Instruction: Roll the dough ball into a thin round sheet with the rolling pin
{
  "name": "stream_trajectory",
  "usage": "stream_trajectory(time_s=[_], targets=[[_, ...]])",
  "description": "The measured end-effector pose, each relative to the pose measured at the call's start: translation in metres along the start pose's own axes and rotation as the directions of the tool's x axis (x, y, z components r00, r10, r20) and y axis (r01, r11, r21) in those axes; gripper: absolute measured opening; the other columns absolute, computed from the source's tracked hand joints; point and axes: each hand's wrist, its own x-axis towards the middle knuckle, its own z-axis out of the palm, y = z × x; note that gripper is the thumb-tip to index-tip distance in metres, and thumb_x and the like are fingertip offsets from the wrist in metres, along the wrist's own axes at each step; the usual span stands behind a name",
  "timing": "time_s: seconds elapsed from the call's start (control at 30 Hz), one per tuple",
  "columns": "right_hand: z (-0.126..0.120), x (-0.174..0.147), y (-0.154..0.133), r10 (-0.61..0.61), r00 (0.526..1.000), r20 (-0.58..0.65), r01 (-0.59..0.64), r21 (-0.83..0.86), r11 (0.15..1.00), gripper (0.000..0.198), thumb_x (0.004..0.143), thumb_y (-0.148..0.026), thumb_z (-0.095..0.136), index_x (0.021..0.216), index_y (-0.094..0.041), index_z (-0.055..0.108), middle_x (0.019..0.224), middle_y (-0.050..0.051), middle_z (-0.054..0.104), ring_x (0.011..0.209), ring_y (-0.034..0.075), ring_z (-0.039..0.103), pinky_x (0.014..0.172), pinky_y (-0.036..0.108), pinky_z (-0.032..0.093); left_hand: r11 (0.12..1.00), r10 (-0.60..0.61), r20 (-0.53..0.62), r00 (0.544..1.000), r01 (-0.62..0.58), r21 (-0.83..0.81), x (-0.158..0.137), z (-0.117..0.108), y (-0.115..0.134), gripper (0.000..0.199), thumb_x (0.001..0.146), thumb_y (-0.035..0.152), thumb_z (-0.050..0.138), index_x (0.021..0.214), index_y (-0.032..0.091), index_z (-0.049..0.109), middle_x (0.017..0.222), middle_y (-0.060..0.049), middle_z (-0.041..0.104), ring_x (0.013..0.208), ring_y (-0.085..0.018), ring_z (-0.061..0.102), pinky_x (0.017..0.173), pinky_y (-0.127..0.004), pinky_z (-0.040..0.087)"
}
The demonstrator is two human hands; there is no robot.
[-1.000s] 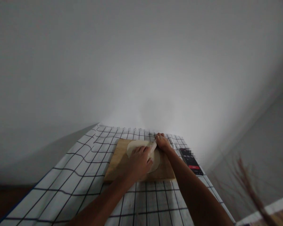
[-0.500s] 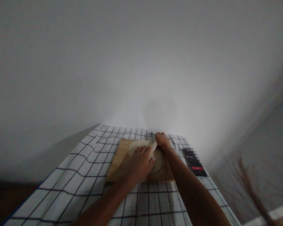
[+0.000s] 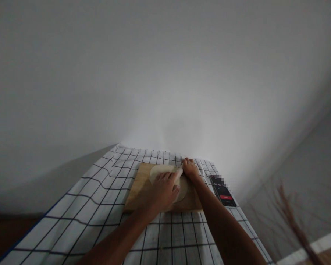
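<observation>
A pale sheet of flattened dough (image 3: pixel 157 170) lies on a wooden board (image 3: pixel 138 189). A light rolling pin (image 3: pixel 179 173) slants across it, from the far right down towards the near left. My right hand (image 3: pixel 189 168) is wrapped round the pin's far end, close to the board's far right edge. Over the pin's near part lies my left hand (image 3: pixel 167 186), its fingers reaching across the dough and its thumb on the other side of the pin. That hand hides the pin's near end and the middle of the dough.
A white cloth with dark grid lines (image 3: pixel 105 195) covers the table. To the right of the board lies a phone (image 3: pixel 223 193) with a timer on its screen. A grey wall (image 3: pixel 165 92) rises behind the table. Thin brown twigs (image 3: pixel 289 217) stand off the right edge.
The view has shifted slightly, so the board and phone appear a little further left. My right hand has come slightly nearer along with the pin's far end. Both hands keep their places on the pin.
</observation>
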Motion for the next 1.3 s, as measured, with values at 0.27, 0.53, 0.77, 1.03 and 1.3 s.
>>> stream_trajectory(time_s=[0.27, 0.53, 0.77, 1.03, 1.3], targets=[[-0.005, 0.007, -0.007, -0.027, 1.0, 0.007, 0.027, 0.013, 1.0, 0.034, 0.104, -0.021, 0.03, 0.126, -0.021, 0.056, 0.123, 0.016, 0.059, 0.119, 0.027, 0.052, 0.088, 0.042, 0.051, 0.999, -0.037, -0.015, 0.999, 0.037, 0.003, 0.0, -0.001, 0.005, 0.052, 0.09, 0.028, 0.057, 0.142, 0.024, 0.049, 0.133, -0.01, 0.062, 0.127, -0.029, 0.052, 0.112, -0.046, 0.035], [0.003, 0.025, -0.01, -0.063, 0.998, 0.013, 0.062, 0.053, 0.997, 0.032, 0.104, -0.022, 0.032, 0.124, -0.022, 0.057, 0.126, 0.014, 0.058, 0.121, 0.026, 0.052, 0.087, 0.04, 0.051, 0.999, -0.027, -0.03, 0.999, 0.029, 0.035, -0.001, 0.002, 0.004, 0.058, 0.09, 0.03, 0.056, 0.146, 0.023, 0.043, 0.134, -0.011, 0.061, 0.128, -0.031, 0.051, 0.112, -0.048, 0.035], [0.004, 0.019, -0.007, -0.049, 0.999, -0.021, 0.05, 0.045, 0.998, 0.033, 0.104, -0.02, 0.031, 0.123, -0.019, 0.058, 0.124, 0.014, 0.06, 0.123, 0.025, 0.051, 0.092, 0.039, 0.049, 0.999, -0.011, -0.012, 1.0, 0.012, 0.031, -0.001, 0.0, 0.003, 0.06, 0.091, 0.029, 0.055, 0.149, 0.026, 0.042, 0.136, -0.01, 0.061, 0.129, -0.03, 0.051, 0.112, -0.047, 0.035], [0.002, 0.012, -0.003, -0.079, 0.996, -0.031, 0.08, 0.026, 0.996, 0.034, 0.103, -0.018, 0.033, 0.127, -0.018, 0.058, 0.127, 0.016, 0.06, 0.121, 0.026, 0.051, 0.093, 0.041, 0.049, 1.0, -0.003, -0.012, 1.0, 0.003, 0.017, 0.0, 0.001, 0.002, 0.056, 0.091, 0.029, 0.056, 0.146, 0.024, 0.046, 0.132, -0.011, 0.062, 0.126, -0.03, 0.053, 0.111, -0.046, 0.035], [0.012, 0.038, -0.007, -0.221, 0.975, -0.029, 0.223, 0.082, 0.971, 0.033, 0.105, -0.02, 0.034, 0.125, -0.019, 0.061, 0.129, 0.011, 0.062, 0.132, 0.022, 0.043, 0.101, 0.033, 0.046, 0.999, -0.022, -0.002, 1.0, 0.022, 0.044, -0.002, 0.006, 0.006, 0.061, 0.091, 0.031, 0.057, 0.149, 0.022, 0.041, 0.143, -0.014, 0.055, 0.136, -0.032, 0.047, 0.117, -0.051, 0.029]])
